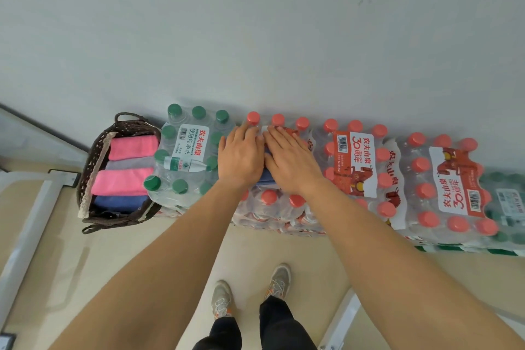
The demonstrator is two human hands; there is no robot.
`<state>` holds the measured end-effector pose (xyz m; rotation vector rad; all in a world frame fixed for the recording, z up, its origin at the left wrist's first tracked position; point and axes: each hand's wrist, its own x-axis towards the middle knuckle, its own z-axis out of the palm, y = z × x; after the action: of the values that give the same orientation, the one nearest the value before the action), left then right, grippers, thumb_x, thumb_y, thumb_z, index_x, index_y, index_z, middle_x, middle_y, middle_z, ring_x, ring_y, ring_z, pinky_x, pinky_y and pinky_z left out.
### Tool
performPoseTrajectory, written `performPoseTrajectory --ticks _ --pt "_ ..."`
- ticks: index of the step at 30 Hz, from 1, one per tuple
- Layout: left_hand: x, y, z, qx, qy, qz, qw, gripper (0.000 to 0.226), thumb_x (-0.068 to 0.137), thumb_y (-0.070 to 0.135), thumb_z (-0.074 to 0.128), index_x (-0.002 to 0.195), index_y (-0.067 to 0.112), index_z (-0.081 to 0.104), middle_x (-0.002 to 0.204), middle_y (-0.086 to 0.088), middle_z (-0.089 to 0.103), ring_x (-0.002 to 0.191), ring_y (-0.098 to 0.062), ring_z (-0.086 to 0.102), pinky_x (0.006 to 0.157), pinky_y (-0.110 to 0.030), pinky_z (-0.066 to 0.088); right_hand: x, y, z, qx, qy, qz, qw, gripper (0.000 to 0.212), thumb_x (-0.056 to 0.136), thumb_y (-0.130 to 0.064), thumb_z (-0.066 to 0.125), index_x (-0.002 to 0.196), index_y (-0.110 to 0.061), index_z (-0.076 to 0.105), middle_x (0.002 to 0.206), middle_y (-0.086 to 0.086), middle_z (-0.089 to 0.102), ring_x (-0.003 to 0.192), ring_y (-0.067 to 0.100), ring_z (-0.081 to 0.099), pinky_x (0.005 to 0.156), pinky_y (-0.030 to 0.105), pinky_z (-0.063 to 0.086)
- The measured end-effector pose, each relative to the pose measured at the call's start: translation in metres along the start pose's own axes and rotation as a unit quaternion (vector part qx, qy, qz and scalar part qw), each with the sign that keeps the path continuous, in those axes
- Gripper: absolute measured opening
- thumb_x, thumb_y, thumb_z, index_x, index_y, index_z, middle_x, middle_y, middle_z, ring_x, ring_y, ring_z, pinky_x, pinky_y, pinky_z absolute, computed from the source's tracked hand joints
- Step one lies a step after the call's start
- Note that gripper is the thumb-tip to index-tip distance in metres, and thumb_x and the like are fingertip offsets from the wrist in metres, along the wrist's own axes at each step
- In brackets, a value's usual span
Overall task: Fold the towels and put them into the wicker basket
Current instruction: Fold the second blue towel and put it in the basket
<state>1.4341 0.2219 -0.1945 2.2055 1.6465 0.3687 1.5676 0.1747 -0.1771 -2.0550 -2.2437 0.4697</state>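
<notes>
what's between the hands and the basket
In the head view, a shrink-wrapped pack of green-capped bottles lies between the hands and the basket, with one loose bottle lying on top.

Blue towel (266, 176) frame centre, folded, mostly hidden. Dark wicker basket (93, 156) at left, holding folded towels in row: pink (133, 147), grey (131, 163), pink (122, 181), blue (120, 203).
</notes>
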Motion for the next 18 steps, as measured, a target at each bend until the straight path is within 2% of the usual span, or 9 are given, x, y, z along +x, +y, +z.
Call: performPoseTrajectory --ticks 5,10,13,15,18 --pt "-0.001 -0.01 0.009 -0.004 0.02 0.012 1.0 0.046 0.102 0.036 0.022 0.127 0.018 0.056 0.142 -0.003 0.051 0.13 -0.026 0.046 0.11 -0.055 0.031 -0.002 0.008 0.01 0.04 0.045 0.0 0.998 0.06 0.1 -0.038 0.018 0.149 -0.011 0.04 0.156 0.007 0.036 0.147 0.022 0.027 0.122 0.04 0.014" --pt "-0.003 -0.012 0.017 0.001 0.038 0.008 0.999 0.048 0.103 0.038 0.019 0.13 0.02 0.054 0.138 -0.001 0.054 0.129 -0.024 0.047 0.113 -0.056 0.028 -0.001 0.013 0.021 0.026 0.067 0.002 0.997 0.06 0.1 -0.041 0.018 0.149 -0.015 0.04 0.155 0.006 0.038 0.145 0.023 0.03 0.122 0.043 0.017" --pt "-0.006 -0.011 0.014 0.009 0.048 -0.001 0.999 0.044 0.103 0.04 0.021 0.119 0.018 0.056 0.124 -0.002 0.059 0.115 -0.028 0.054 0.107 -0.054 0.034 -0.001 0.012 0.02 0.024 0.07 0.001 0.997 0.06 0.1 -0.042 0.017 0.149 -0.015 0.04 0.154 0.006 0.038 0.145 0.023 0.03 0.122 0.042 0.017" --pt "-0.007 -0.008 0.01 0.002 0.054 0.005 0.999 0.047 0.102 0.044 0.022 0.111 0.014 0.057 0.114 -0.006 0.06 0.103 -0.031 0.055 0.097 -0.049 0.041 -0.004 0.01 0.014 0.024 0.061 -0.005 0.998 0.061 0.099 -0.043 0.016 0.146 -0.015 0.042 0.153 0.006 0.038 0.144 0.024 0.03 0.121 0.041 0.017" --pt "-0.013 -0.012 0.002 0.015 0.063 0.089 0.994 0.046 0.102 0.045 0.03 0.104 0.008 0.058 0.115 -0.012 0.056 0.098 -0.032 0.05 0.087 -0.043 0.044 -0.011 0.013 0.002 0.03 0.005 -0.026 0.999 0.059 0.099 -0.048 0.018 0.143 -0.017 0.041 0.156 0.004 0.031 0.145 0.024 0.026 0.119 0.04 0.02"
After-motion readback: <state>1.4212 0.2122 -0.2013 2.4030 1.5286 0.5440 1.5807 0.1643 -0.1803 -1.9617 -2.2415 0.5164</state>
